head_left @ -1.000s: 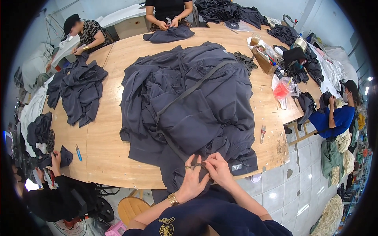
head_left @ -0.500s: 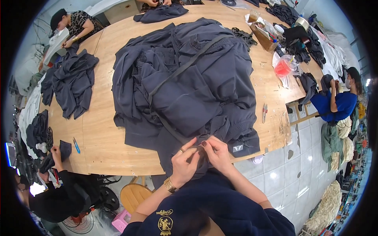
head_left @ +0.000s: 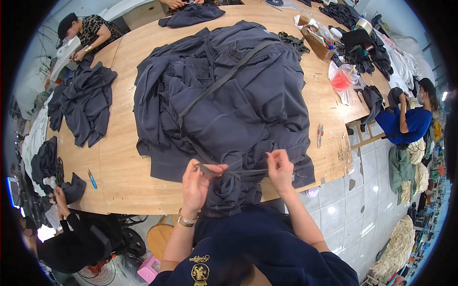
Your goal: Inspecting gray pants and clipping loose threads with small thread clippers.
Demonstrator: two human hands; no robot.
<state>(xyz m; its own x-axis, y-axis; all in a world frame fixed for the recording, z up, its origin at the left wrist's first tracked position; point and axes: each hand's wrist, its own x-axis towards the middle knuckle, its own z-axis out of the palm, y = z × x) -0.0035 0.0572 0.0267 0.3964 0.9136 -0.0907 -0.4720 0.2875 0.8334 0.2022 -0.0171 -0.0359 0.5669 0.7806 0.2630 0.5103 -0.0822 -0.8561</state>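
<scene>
Between my two hands a flat dark grey drawstring (head_left: 253,171) is stretched sideways, crossing or looped near its middle. My left hand (head_left: 194,188) is closed on one end, with the cord passing over its fingers. The other end is pinched by my right hand (head_left: 280,170). Below the cord, a bunched dark grey garment (head_left: 231,193) hangs over the table edge against my shirt. Just beyond lies a large heap of dark grey garments (head_left: 219,109) with gathered waistbands. A long flat strap (head_left: 222,82) runs diagonally across the heap.
Red-handled thread snips (head_left: 320,135) lie right of the heap, blue snips (head_left: 92,178) to the left. A cup of red drink (head_left: 341,81) and a box of tools (head_left: 317,44) stand far right. Co-workers handle dark cloth around the table. A wooden stool (head_left: 160,235) is below.
My hands have moved apart, the left one leftward and up, the right one rightward and up. The drawstring is now drawn out between them, where before both hands pinched close together at the garment.
</scene>
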